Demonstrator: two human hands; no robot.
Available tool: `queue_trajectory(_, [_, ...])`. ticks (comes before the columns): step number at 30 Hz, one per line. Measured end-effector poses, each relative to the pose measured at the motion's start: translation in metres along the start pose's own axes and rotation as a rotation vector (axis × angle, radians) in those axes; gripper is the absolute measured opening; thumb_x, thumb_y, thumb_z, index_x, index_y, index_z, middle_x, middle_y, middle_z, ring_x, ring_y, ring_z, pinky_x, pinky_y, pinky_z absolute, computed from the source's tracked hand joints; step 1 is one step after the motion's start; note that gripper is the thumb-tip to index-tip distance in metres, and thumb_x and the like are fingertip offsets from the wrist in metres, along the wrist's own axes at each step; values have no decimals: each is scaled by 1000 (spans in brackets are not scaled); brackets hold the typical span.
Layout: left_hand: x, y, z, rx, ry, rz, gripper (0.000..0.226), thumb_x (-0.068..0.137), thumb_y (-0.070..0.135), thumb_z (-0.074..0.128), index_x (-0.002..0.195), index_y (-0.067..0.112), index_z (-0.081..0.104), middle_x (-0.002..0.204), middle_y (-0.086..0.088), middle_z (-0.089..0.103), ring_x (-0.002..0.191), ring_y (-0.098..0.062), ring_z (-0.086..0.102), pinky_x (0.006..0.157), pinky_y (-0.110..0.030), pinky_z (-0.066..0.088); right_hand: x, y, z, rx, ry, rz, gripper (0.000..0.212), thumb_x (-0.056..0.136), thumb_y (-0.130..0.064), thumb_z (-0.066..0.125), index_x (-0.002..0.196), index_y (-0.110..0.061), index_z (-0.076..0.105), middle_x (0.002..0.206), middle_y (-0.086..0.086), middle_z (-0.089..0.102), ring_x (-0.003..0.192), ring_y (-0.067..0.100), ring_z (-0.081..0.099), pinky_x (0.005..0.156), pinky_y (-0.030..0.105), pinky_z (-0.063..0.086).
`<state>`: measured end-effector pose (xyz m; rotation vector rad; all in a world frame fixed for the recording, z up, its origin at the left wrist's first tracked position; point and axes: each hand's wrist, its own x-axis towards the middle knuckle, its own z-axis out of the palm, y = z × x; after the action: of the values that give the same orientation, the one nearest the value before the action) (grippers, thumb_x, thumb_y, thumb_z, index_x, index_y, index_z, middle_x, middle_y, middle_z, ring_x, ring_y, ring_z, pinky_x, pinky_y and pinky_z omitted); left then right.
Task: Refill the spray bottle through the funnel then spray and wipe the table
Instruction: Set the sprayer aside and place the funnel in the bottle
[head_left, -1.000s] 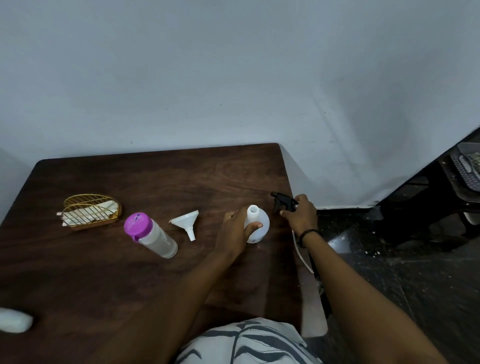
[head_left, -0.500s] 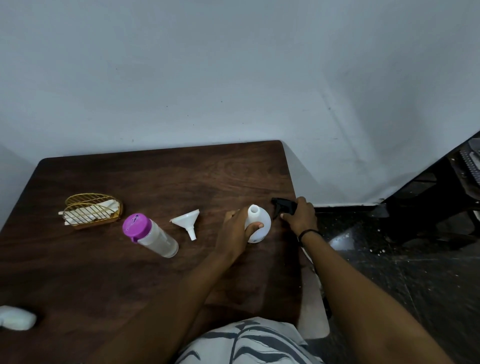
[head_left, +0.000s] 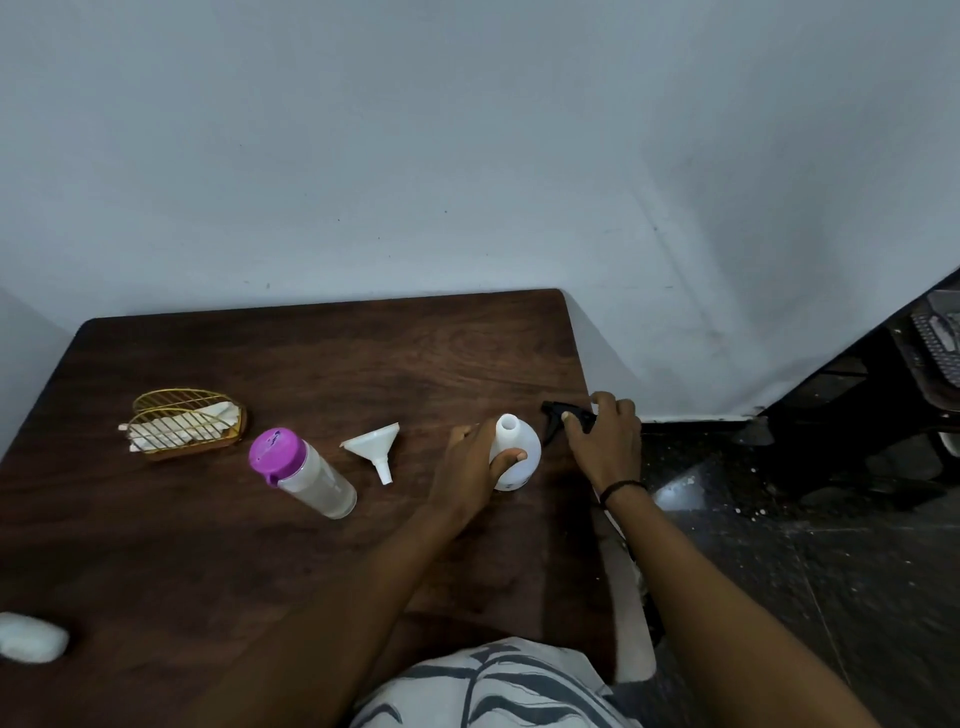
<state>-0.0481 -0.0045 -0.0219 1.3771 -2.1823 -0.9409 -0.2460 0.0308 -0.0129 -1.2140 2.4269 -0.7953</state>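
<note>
Spray bottle (head_left: 511, 457), uncapped, standing upright near the table (head_left: 363, 353) right edge.
Your left hand (head_left: 470, 467) is gripping its body; your right hand (head_left: 605, 441) is holding the black spray head (head_left: 563, 414) just beside it; funnel (head_left: 375, 448) is lying leftward.

- A plain pale grey-blue wall (head_left: 467, 145) fills the upper half of the view, marked with a few faint scuffs.
- A dark wood table (head_left: 322, 353) with rounded corners stands against the wall.
- To the right lies a dark floor (head_left: 831, 545), glossy in one patch and dotted with pale specks.
- A dark piece of furniture (head_left: 883, 374) stands at the far right edge.
- The light is dim and even.
</note>
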Motion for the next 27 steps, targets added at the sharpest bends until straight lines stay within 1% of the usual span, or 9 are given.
queue_trajectory(4, [2, -2, -1, 14, 0, 21, 58, 88, 68, 47, 119, 21, 59, 115, 5, 65, 110, -13, 54, 94, -31, 44, -25, -17, 4, 196, -40, -108, 18, 91, -30, 65, 104, -18, 63, 108, 2, 56, 97, 16, 56, 82, 26, 51])
queue_trajectory(7, [1, -3, -2, 6, 4, 37, 64, 84, 72, 45, 117, 20, 61, 113, 6, 67, 107, -14, 56, 96, -36, 46, -41, -24, 6, 196, -113, -162, 14, 94, -30, 59, 100, -18, 65, 99, -5, 60, 91, 8, 54, 75, 6, 38])
queue_trajectory(8, [0, -3, -3, 1, -3, 39, 65, 85, 72, 45, 119, 19, 61, 115, 5, 67, 108, -14, 57, 97, -36, 45, -45, -26, 8, 205, -149, -168, 13, 95, -27, 58, 97, -17, 65, 94, -7, 59, 89, 7, 53, 71, 4, 37])
queue_trajectory(10, [-2, -5, -5, 0, -15, 45, 62, 87, 68, 48, 122, 19, 60, 120, 5, 66, 112, -13, 56, 100, -33, 43, -51, -26, 14, 253, -190, -172, 12, 96, -22, 56, 92, -17, 66, 92, -6, 62, 89, 7, 57, 72, 9, 41])
queue_trajectory(13, [-5, -6, -10, -10, -33, 60, 53, 90, 62, 51, 125, 22, 57, 122, 7, 65, 114, -12, 55, 101, -32, 42, -53, -24, 23, 289, -195, -164, 10, 95, -25, 56, 93, -20, 65, 94, -4, 64, 90, 7, 60, 76, 25, 51])
queue_trajectory(19, [-15, -9, -19, -66, -92, 15, 68, 88, 59, 58, 144, 25, 40, 145, 4, 49, 130, -14, 45, 109, -38, 38, -53, -25, 23, 271, -191, -175, 8, 95, -26, 56, 93, -21, 62, 92, -4, 63, 87, 10, 61, 70, 21, 50])
queue_trajectory(22, [-20, -18, -23, -49, -60, -22, 78, 85, 65, 57, 147, 22, 37, 152, 3, 43, 137, -15, 39, 113, -37, 34, -60, -26, 22, 282, -102, -145, 13, 94, -25, 57, 105, -20, 62, 106, -2, 60, 98, 13, 58, 82, 28, 52])
queue_trajectory(24, [-27, -26, -27, -34, 3, -38, 76, 86, 64, 56, 145, 19, 42, 149, 2, 45, 137, -14, 40, 112, -32, 32, -71, -34, 17, 279, 11, -211, 16, 94, -27, 55, 107, -19, 62, 106, -3, 58, 99, 14, 57, 83, 31, 52])
queue_trajectory(27, [-40, -35, -33, -51, 158, -75, 61, 92, 48, 58, 142, 14, 47, 146, -1, 49, 137, -16, 40, 111, -29, 30, -94, -58, 6, 296, 94, -439, 20, 95, -31, 50, 103, -17, 63, 102, -5, 60, 92, 9, 58, 82, 25, 50])
